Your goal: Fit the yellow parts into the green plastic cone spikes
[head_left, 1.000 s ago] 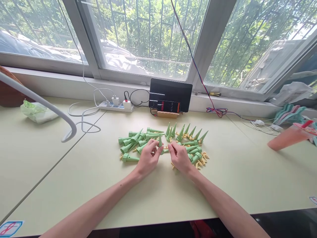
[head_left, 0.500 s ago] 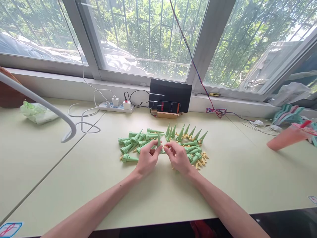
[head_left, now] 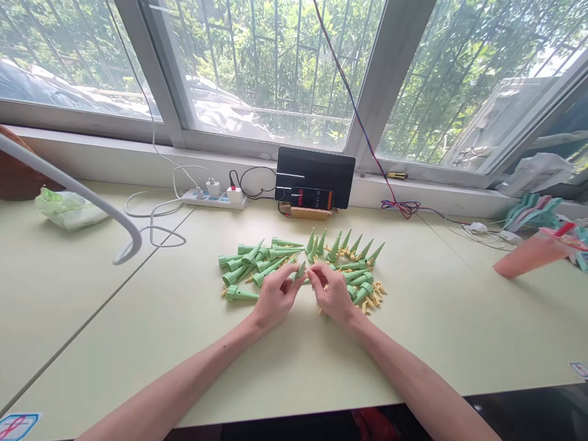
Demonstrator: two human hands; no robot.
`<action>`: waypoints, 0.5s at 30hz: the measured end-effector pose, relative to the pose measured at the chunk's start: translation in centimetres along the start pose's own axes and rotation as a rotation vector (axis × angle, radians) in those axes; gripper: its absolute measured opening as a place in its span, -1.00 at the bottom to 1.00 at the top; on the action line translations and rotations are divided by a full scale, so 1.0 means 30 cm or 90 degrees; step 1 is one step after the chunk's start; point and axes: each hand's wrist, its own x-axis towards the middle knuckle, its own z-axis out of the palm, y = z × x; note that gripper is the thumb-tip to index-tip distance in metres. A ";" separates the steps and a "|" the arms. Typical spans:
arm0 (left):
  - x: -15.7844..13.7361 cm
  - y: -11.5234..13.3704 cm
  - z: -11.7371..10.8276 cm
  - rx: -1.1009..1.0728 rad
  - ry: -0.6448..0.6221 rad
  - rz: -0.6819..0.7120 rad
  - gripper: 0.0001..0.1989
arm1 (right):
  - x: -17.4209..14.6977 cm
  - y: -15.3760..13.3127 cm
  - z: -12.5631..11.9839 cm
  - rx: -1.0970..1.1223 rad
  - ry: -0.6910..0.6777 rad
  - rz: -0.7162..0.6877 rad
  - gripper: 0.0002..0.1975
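My left hand (head_left: 274,297) pinches a green cone (head_left: 299,271) just above the surface (head_left: 184,343), mid-pile. My right hand (head_left: 334,295) has its fingers closed, looks like on a small yellow piece. I'd line the two up straight, then press gently.

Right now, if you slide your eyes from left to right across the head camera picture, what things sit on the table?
Crumpled plastic bag → white power strip → pile of green plastic cones → black tablet → pink cup lying down.
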 end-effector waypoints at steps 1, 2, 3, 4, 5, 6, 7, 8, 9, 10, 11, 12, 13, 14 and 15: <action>0.000 0.001 0.000 0.000 -0.003 0.015 -0.83 | -0.001 0.002 0.001 0.005 0.004 0.009 -0.83; 0.000 0.001 0.001 0.002 -0.007 0.028 -0.82 | -0.002 0.004 0.002 0.009 0.007 0.016 -0.85; -0.001 0.001 0.001 0.005 -0.011 0.038 -0.82 | -0.003 0.005 0.002 0.014 0.009 0.020 -0.86; -0.001 0.001 0.001 0.008 -0.013 0.045 -0.82 | -0.003 0.006 0.002 0.020 0.009 0.022 -0.87; -0.001 0.001 0.000 0.011 -0.016 0.049 -0.82 | -0.003 0.005 0.002 0.024 0.008 0.023 -0.88; -0.002 0.001 0.000 0.013 -0.017 0.051 -0.82 | -0.003 0.005 0.002 0.027 0.005 0.023 -0.88; -0.002 0.001 -0.001 0.014 -0.017 0.053 -0.82 | -0.003 0.003 0.002 0.028 0.003 0.022 -0.88; -0.002 0.000 -0.002 0.015 -0.016 0.054 -0.83 | -0.003 0.001 0.002 0.028 0.002 0.019 -0.88; -0.002 0.000 -0.002 0.016 -0.014 0.055 -0.83 | -0.003 0.000 0.002 0.028 0.001 0.016 -0.88; -0.002 -0.001 -0.002 0.018 -0.012 0.057 -0.83 | -0.003 -0.002 0.001 0.029 0.001 0.013 -0.88; -0.002 -0.002 -0.002 0.019 -0.010 0.059 -0.83 | -0.003 -0.004 0.001 0.030 0.001 0.009 -0.88; -0.003 -0.004 -0.002 0.020 -0.008 0.061 -0.83 | -0.004 -0.005 0.001 0.031 0.002 0.007 -0.88; -0.003 -0.006 -0.002 0.023 -0.006 0.063 -0.83 | -0.004 -0.006 0.001 0.032 0.001 0.007 -0.88; -0.004 -0.007 -0.001 0.026 -0.003 0.067 -0.83 | -0.004 -0.006 0.001 0.031 -0.001 0.008 -0.88; -0.004 -0.009 -0.001 0.030 -0.001 0.072 -0.84 | -0.004 -0.007 0.000 0.029 -0.003 0.011 -0.87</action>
